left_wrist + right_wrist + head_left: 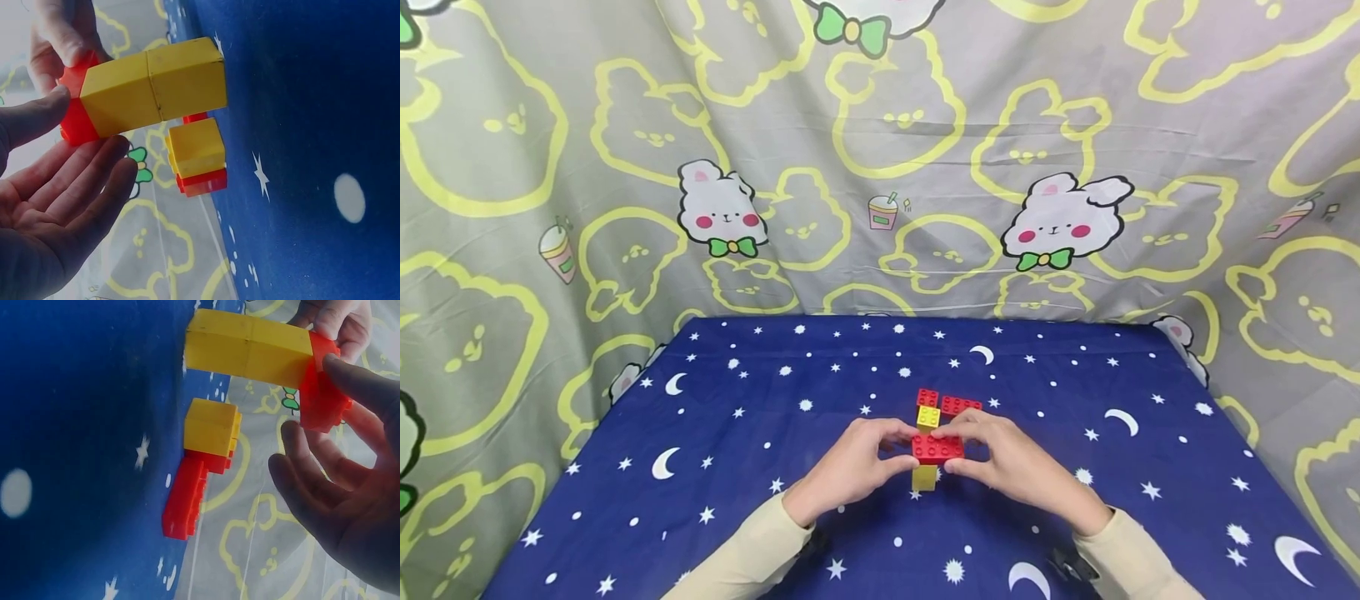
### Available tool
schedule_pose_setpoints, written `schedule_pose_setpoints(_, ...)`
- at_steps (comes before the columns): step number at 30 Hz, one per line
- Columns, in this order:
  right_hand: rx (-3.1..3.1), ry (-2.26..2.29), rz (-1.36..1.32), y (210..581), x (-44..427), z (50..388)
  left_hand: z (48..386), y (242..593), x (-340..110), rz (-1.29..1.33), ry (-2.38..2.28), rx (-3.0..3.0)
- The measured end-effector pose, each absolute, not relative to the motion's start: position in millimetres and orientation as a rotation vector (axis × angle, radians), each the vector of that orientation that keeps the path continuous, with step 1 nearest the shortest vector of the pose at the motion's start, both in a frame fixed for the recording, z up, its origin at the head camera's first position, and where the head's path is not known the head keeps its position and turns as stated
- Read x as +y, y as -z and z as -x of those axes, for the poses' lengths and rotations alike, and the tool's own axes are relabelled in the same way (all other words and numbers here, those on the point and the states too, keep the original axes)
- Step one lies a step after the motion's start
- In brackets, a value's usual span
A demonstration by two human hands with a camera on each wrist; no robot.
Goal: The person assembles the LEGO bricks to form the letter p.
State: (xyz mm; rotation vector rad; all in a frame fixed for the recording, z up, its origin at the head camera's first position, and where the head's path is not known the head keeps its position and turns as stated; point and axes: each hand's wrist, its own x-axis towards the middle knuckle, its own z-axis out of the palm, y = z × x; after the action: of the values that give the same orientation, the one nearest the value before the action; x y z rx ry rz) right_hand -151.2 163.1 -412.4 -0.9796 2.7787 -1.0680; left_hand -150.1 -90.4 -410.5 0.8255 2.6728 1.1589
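Note:
A red brick (937, 448) with studs caps two stacked yellow bricks (153, 87) and overhangs them to the right. My left hand (863, 454) pinches its left end between thumb and fingers. At the other end, my right hand (1003, 450) grips the same brick, thumb in front and index finger behind. The lower fingers of both hands stay off the yellow column in the wrist views. Just behind stands a single yellow brick (211, 427). Beyond that are a small red brick (927, 397) and a longer red brick (964, 406).
A dark blue cloth (760, 467) with white stars and moons covers the table. Behind it hangs a grey curtain (865, 250) with cartoon figures. The loose bricks sit close behind the held column.

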Motion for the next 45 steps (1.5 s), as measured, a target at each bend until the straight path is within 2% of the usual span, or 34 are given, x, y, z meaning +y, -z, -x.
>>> schedule_pose_setpoints(12, 2.752, 1.114, 0.972, 399.8, 175.6, 160.3, 150.6, 412.0, -90.5, -0.812, -1.173, 2.668)
schedule_pose_setpoints(25, 2.817, 1.087, 0.914, 398.3, 185.1, 190.3, 151.4, 412.1, -91.3, -0.816, -1.17, 2.671)
schedule_pose_setpoints(32, 2.772, 1.11, 0.85, 410.4, 179.6, 208.7, 152.2, 412.4, -91.0, -0.808, -1.164, 2.664)
schedule_pose_setpoints(45, 2.679, 1.152, 0.893, 435.8, 169.0, 227.0, 151.9, 411.7, -91.0, -0.813, -1.181, 2.641)
